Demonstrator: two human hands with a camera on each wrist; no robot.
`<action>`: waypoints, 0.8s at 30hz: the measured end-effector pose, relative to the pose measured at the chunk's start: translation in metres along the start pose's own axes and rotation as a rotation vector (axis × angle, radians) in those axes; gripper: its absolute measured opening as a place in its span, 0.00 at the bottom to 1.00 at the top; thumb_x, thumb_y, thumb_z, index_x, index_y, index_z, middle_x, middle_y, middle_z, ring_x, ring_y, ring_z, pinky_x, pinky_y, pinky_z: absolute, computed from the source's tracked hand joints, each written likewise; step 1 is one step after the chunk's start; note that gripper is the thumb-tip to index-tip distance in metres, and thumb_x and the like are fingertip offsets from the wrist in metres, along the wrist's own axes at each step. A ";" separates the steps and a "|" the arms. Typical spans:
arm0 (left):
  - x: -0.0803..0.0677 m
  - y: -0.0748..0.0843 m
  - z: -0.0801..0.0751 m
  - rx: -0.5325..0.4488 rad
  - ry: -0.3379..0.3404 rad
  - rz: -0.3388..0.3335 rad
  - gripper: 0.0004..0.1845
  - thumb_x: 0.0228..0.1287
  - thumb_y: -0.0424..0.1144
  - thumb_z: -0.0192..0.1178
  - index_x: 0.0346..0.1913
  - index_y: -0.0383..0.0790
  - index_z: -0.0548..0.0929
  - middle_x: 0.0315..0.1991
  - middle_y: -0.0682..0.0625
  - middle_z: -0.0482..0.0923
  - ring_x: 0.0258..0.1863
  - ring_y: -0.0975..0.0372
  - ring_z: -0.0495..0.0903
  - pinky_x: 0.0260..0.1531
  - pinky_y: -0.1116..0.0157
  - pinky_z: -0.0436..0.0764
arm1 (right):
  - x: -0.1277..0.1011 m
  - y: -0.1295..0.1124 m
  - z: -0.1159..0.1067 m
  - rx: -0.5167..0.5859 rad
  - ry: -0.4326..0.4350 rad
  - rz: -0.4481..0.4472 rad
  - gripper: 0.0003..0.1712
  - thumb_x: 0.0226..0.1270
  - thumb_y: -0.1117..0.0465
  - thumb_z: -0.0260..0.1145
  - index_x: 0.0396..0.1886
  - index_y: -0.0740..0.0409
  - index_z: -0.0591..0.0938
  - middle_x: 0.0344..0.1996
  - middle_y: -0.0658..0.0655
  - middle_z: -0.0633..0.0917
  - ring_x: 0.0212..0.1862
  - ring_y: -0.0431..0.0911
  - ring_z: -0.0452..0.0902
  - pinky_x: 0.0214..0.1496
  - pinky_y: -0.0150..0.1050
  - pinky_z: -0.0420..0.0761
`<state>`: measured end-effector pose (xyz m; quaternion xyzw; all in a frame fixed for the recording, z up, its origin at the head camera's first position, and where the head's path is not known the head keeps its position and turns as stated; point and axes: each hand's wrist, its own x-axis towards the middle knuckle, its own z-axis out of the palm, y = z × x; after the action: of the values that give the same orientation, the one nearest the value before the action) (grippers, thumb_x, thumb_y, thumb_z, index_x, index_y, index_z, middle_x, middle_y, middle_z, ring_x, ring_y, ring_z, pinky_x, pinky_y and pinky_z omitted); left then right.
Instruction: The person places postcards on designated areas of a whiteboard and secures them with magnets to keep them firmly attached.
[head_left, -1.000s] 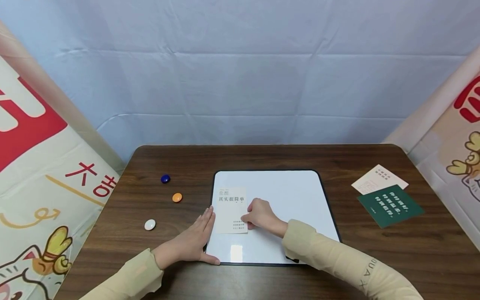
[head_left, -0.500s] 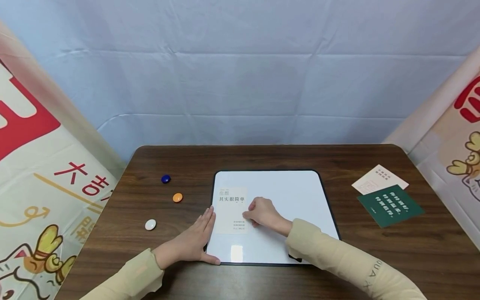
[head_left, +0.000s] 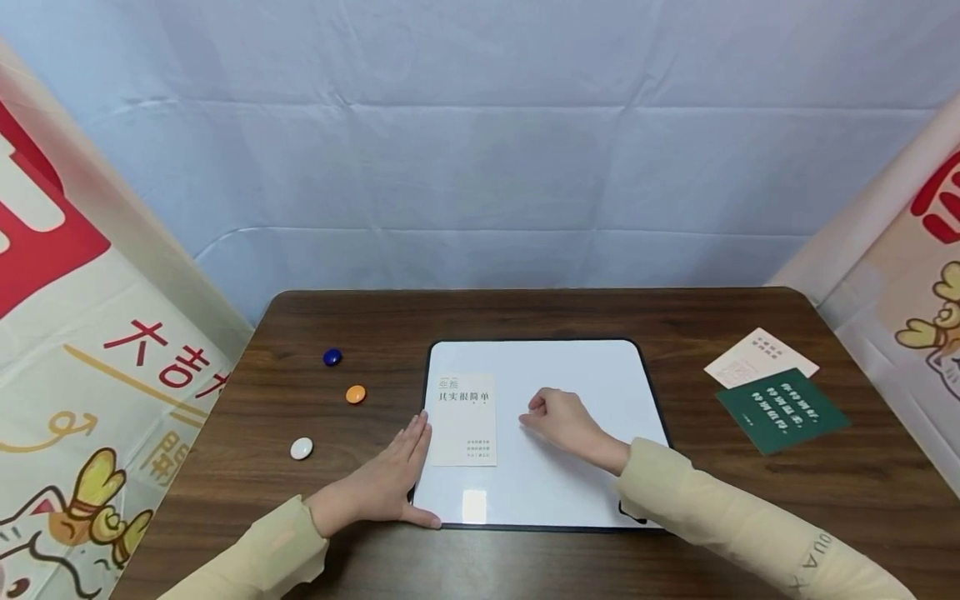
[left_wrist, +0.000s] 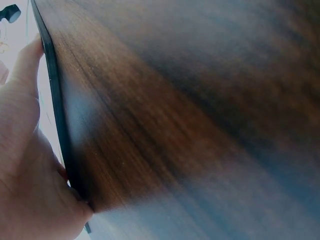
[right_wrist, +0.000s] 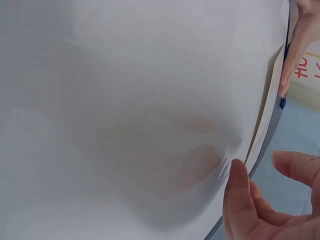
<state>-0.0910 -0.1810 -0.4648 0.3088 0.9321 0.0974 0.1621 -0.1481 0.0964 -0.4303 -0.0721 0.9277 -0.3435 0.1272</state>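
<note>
A framed whiteboard (head_left: 600,375) lies on the table. On its left part rests a cream card (head_left: 457,425) with dark printed characters, its near right edge slightly raised in the right wrist view. My left hand (head_left: 390,475) rests on the board's lower left corner, fingers straight along the left edge and thumb at the near edge; the left wrist view shows the palm (left_wrist: 30,165) against the black frame. To the right of the card, over the board, is my right hand (head_left: 566,423). Its thumb and fingers are apart and bent, with nothing between them (right_wrist: 270,200).
Left of the board lie a blue round magnet-like button (head_left: 332,357), an orange one (head_left: 356,394) and a white one (head_left: 302,448). At the right, a green card (head_left: 783,412) overlaps a pale pink card (head_left: 750,358). A dark piece (head_left: 632,512) shows at the board's near edge beside the right sleeve.
My right hand has let go of the cream card's right edge and moved right, away from it. The card lies in nearly the same place. The left hand has stayed still.
</note>
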 end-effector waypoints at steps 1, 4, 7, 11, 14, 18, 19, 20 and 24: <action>0.000 0.000 0.000 -0.001 -0.001 -0.001 0.67 0.41 0.77 0.52 0.69 0.27 0.42 0.70 0.35 0.30 0.70 0.49 0.35 0.66 0.54 0.49 | -0.001 0.002 -0.002 -0.010 0.006 -0.004 0.13 0.56 0.61 0.66 0.36 0.67 0.79 0.23 0.53 0.79 0.26 0.42 0.72 0.29 0.34 0.75; 0.000 0.001 -0.001 -0.004 -0.002 -0.002 0.66 0.41 0.76 0.53 0.69 0.26 0.42 0.70 0.34 0.30 0.70 0.49 0.35 0.66 0.54 0.49 | -0.005 0.009 -0.008 -0.040 0.024 -0.026 0.14 0.56 0.61 0.66 0.37 0.67 0.79 0.24 0.52 0.79 0.27 0.41 0.72 0.30 0.34 0.75; 0.000 0.001 -0.001 -0.003 -0.001 -0.001 0.67 0.41 0.76 0.53 0.69 0.26 0.42 0.70 0.34 0.30 0.70 0.49 0.35 0.66 0.54 0.49 | -0.011 0.016 -0.013 -0.076 0.048 -0.055 0.14 0.56 0.61 0.66 0.38 0.68 0.79 0.26 0.54 0.80 0.29 0.42 0.74 0.32 0.36 0.76; 0.000 0.000 0.000 -0.003 -0.004 -0.007 0.67 0.40 0.77 0.52 0.69 0.27 0.41 0.70 0.35 0.29 0.70 0.49 0.34 0.66 0.54 0.49 | -0.017 0.023 -0.020 -0.136 0.086 -0.086 0.16 0.55 0.61 0.67 0.39 0.68 0.80 0.31 0.58 0.82 0.34 0.46 0.77 0.36 0.39 0.78; 0.000 0.000 0.000 -0.002 -0.006 -0.011 0.67 0.40 0.77 0.51 0.69 0.27 0.41 0.70 0.35 0.29 0.70 0.50 0.34 0.66 0.54 0.48 | -0.022 0.028 -0.024 -0.182 0.106 -0.098 0.18 0.54 0.61 0.68 0.42 0.69 0.80 0.35 0.61 0.82 0.36 0.47 0.77 0.38 0.42 0.78; 0.000 0.000 0.000 -0.008 -0.006 -0.009 0.67 0.40 0.77 0.52 0.69 0.27 0.41 0.70 0.35 0.29 0.70 0.50 0.34 0.66 0.54 0.48 | -0.028 0.037 -0.029 -0.219 0.115 -0.103 0.21 0.55 0.60 0.68 0.44 0.71 0.79 0.39 0.65 0.82 0.40 0.51 0.78 0.42 0.46 0.78; 0.000 0.000 0.000 -0.009 -0.006 -0.009 0.67 0.40 0.77 0.52 0.69 0.27 0.41 0.70 0.35 0.29 0.70 0.50 0.34 0.66 0.54 0.48 | -0.028 0.040 -0.029 -0.224 0.115 -0.103 0.22 0.55 0.60 0.68 0.45 0.72 0.78 0.41 0.66 0.81 0.42 0.53 0.77 0.44 0.47 0.77; 0.000 0.000 0.000 -0.010 -0.006 -0.008 0.67 0.40 0.77 0.52 0.69 0.27 0.41 0.71 0.35 0.29 0.70 0.50 0.34 0.66 0.54 0.48 | -0.029 0.042 -0.030 -0.228 0.114 -0.104 0.22 0.55 0.60 0.67 0.45 0.72 0.78 0.42 0.67 0.81 0.45 0.55 0.77 0.46 0.48 0.76; 0.000 0.000 0.000 -0.013 -0.008 -0.006 0.67 0.40 0.77 0.52 0.69 0.27 0.41 0.71 0.35 0.29 0.70 0.50 0.34 0.66 0.54 0.48 | -0.034 0.053 -0.034 -0.236 0.118 -0.123 0.23 0.56 0.61 0.67 0.46 0.73 0.77 0.45 0.69 0.79 0.51 0.60 0.73 0.51 0.52 0.73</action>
<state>-0.0911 -0.1811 -0.4646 0.3052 0.9318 0.1020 0.1680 -0.1282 0.1649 -0.4335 -0.1231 0.9613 -0.2429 0.0417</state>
